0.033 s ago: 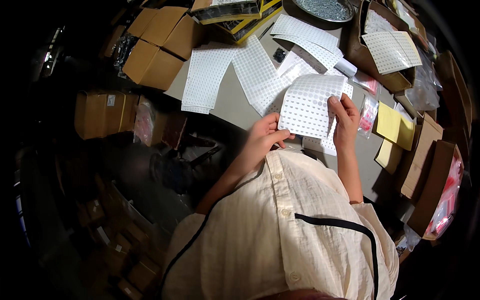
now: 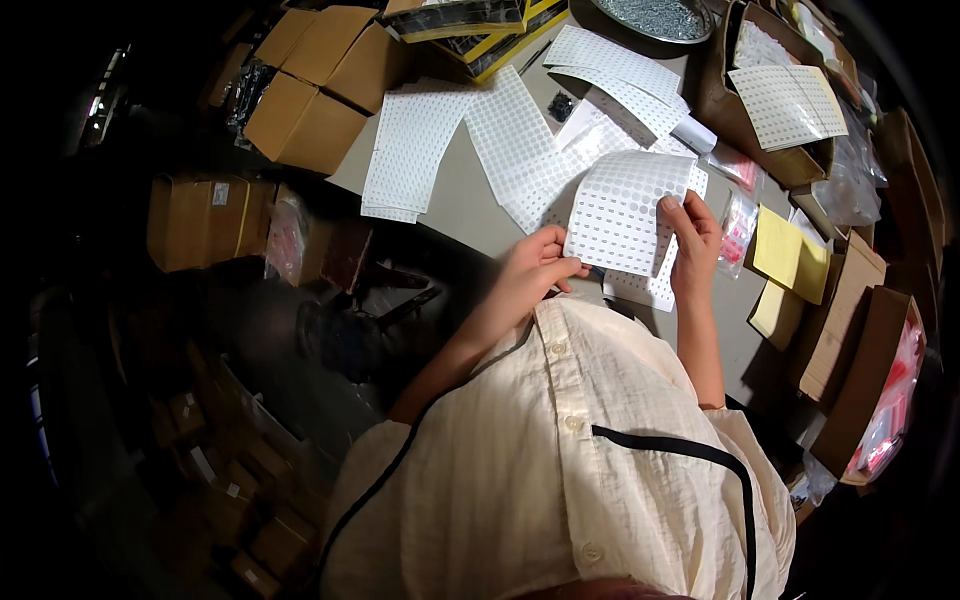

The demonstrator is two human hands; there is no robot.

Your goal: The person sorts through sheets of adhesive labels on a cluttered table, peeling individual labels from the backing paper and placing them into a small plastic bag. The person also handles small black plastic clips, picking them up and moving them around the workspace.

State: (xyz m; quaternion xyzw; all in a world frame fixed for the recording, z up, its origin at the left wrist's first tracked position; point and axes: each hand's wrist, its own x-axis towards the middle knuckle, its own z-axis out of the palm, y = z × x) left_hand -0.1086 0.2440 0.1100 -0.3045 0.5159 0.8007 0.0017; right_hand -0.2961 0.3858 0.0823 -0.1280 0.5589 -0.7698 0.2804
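Observation:
A white sheet of round stickers (image 2: 612, 228) with small dark prints is held up and bowed in front of me. Its upper part shows greyer circles, while the lower rows carry dark marks. My left hand (image 2: 540, 262) pinches the lower left corner between thumb and fingers. At the right edge my right hand (image 2: 693, 235) grips it, thumb on top and fingers curled behind. Another printed sticker sheet (image 2: 640, 290) shows below the held one, partly hidden by it. More sticker sheets (image 2: 513, 135) lie overlapping on the grey table (image 2: 465, 215) beyond my hands.
A stack of sheets (image 2: 412, 150) lies at the left, beside open cardboard boxes (image 2: 305, 120). A round metal tray (image 2: 690, 38) of small metal pieces stands at the back. Yellow paper (image 2: 790, 250), plastic bags (image 2: 737, 225) and a carton of red-marked bags (image 2: 830, 440) line the right side.

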